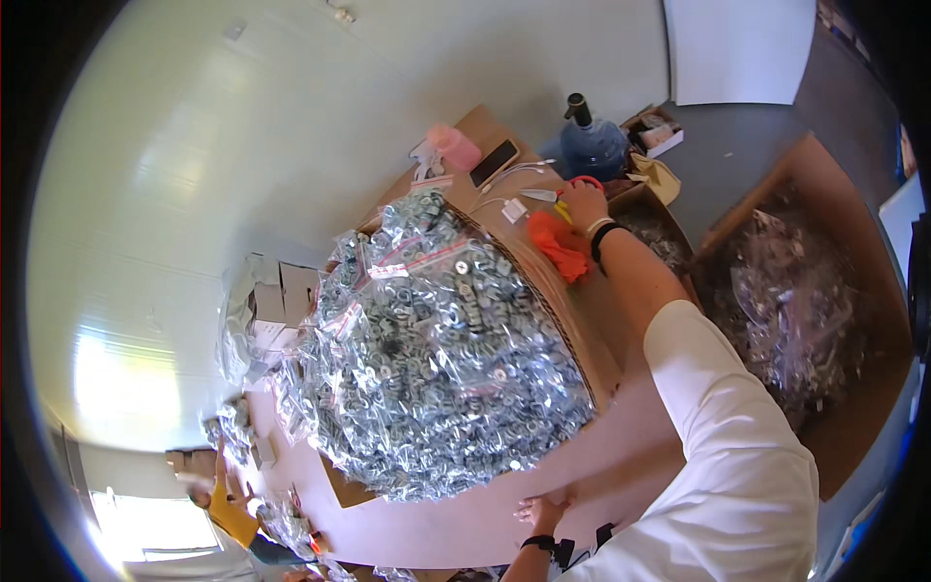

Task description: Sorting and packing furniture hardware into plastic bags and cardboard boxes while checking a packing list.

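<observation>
**Right hand at the scissors, left hand flat on the table**

In the upper right of the frame, the right hand [585, 204] is bent over the handles of the scissors [539, 195], which lie beyond the big carton [344, 488]; the arm stretches far, probably because the carton takes up the middle. The fingers are curled, but I cannot tell whether they grip the handles or only touch them. An orange cloth [558, 250] lies just beside that hand.

At lower centre, the left hand [541, 511] holds nothing visible: its fingers are spread wide on the pinkish tabletop [417, 533], likely steadying the lean.

Clear bags of small metal parts [456, 359] heap above the carton's rim, presumably because it is overfilled. The phone [495, 163] lies beyond the heap, perhaps for lack of room nearer.
</observation>
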Tool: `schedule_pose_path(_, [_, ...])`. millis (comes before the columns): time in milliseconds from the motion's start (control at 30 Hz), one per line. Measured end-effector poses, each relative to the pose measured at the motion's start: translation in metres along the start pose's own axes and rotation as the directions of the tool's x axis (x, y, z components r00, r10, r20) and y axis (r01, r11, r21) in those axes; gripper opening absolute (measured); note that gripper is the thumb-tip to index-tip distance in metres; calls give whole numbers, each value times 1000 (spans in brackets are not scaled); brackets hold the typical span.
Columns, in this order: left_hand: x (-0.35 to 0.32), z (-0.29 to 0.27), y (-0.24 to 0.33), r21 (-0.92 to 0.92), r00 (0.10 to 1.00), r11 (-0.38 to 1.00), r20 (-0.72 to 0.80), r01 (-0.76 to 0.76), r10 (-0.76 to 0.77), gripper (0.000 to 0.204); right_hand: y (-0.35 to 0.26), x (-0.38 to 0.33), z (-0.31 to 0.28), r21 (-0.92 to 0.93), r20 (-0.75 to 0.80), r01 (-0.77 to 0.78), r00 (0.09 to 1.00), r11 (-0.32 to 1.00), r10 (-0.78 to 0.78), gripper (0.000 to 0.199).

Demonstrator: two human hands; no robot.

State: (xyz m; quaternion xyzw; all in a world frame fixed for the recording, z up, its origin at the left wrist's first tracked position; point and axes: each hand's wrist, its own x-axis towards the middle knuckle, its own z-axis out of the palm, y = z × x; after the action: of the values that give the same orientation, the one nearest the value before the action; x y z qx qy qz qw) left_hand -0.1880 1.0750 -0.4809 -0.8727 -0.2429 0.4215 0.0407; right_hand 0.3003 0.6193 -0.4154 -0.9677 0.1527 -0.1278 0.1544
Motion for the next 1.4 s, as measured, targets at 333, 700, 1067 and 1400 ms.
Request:
schedule_pose_path(333, [-14, 1, -21, 39, 998, 999, -52, 34, -32, 141, -68, 46, 47, 255, -33, 494, 863, 831, -503, 33])
schedule_pose_path(700, [-78, 23, -12, -278, 984, 946, -5, 168, -176, 143, -99, -115, 34, 581, -254, 677, 679, 452, -689, 27])
schedule_pose_path(1067, [-92, 23, -33, -391, 986, 905, 87, 164, -142, 137, -63, -297, -119, 877, 53, 63, 973, 476, -226, 22])
schedule_pose_path(1400, [-52, 122, -179, -742, 883, 496, -287, -450, 371, 85, -74, -497, -210, 886, 162, -238, 963, 398, 215, 26])
